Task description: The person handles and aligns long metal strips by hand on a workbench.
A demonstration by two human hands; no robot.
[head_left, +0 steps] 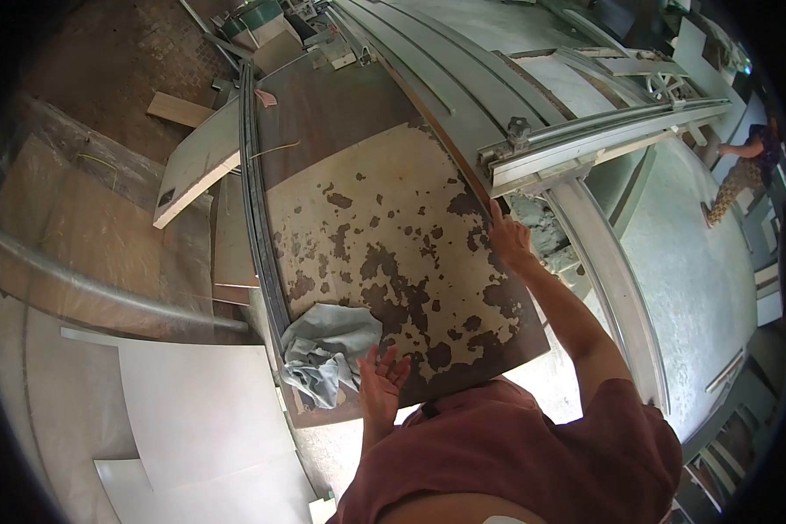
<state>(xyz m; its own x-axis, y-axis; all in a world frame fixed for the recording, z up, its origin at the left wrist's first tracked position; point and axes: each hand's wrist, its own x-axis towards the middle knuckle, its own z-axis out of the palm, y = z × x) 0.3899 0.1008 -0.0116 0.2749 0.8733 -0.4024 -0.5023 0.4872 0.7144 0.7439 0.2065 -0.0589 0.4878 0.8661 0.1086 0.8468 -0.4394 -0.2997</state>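
Observation:
My left hand [382,381] is above the near edge of a worn brown table board [358,210], palm partly up, fingers apart and nothing in it. Just left of it lies a crumpled grey-blue cloth [332,336] on the board's near left corner. At the board's right edge is my right hand [508,236], its index finger stretched forward along the edge, close to the end of a metal rail [603,144]. The other fingers of that hand are curled, and whether anything small is under them is hidden. Dark patches mark the board's pale surface.
Long grey rails [463,79] run beyond the board on the right. A dark rail [255,192] borders its left side. White panels [205,402] lie at lower left, near a curved metal pipe [113,284]. Another person [747,170] is at the far right.

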